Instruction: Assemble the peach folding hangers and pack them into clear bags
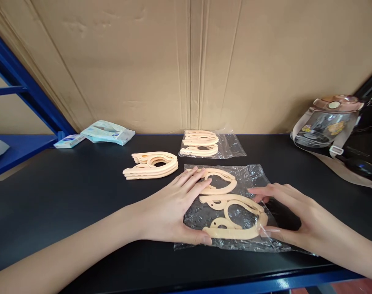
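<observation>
A clear plastic bag (250,179) lies flat on the black table (66,204) near its front edge, with peach-coloured curved plastic pieces (231,202) inside. My left hand (173,208) rests on the bag's left side, fingers stretched flat over the pieces and thumb at the lower edge. On the bag's right side lies my right hand (293,216), fingers spread and pressing the plastic. A loose stack of the same pieces (152,165) sits behind my left hand. Farther back, another filled bag (204,145) rests near the wall.
Cardboard (186,61) lines the back wall. Light blue tissue packs (108,131) lie at the back left beside a blue shelf frame (26,94). At the right stand a clear water bottle (327,122) with a strap and a dark bag (364,159).
</observation>
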Demonstrator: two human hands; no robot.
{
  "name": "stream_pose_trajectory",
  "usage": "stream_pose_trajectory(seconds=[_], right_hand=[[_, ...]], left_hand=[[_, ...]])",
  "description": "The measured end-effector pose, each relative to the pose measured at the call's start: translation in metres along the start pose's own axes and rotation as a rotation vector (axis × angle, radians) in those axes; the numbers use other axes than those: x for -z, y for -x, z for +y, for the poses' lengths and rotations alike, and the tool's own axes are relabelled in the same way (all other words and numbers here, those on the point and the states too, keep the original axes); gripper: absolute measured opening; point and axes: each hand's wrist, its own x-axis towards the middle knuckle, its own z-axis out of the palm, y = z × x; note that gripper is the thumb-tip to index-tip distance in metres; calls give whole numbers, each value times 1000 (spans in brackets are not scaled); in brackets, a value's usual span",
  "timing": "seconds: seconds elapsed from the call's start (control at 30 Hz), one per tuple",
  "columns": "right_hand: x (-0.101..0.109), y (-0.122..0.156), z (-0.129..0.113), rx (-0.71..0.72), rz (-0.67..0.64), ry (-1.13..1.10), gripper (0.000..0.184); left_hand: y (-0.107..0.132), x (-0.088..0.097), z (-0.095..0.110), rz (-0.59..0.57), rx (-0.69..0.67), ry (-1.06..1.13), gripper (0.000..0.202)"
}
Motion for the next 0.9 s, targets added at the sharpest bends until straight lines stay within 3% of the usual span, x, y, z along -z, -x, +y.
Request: stream_pose_trajectory(seconds=[0.2, 0.47, 0.67, 0.8, 0.9], right_hand=[[5, 0, 10, 4, -95, -151, 55], [-6, -17, 6, 76, -35, -210, 53], [-6, -20, 4, 135, -51, -159, 55], [1, -17, 15, 140, -68, -94, 53], [14, -23, 23, 149, 27, -8, 44]], left_hand=[[0, -2, 0, 2, 11, -22, 102], [-1, 1, -3, -77, 44, -12, 109], [1, -1, -4, -83, 45, 5, 111], [-2, 11, 7, -70, 53, 9, 111], [10, 16, 19, -10, 21, -42, 110]])
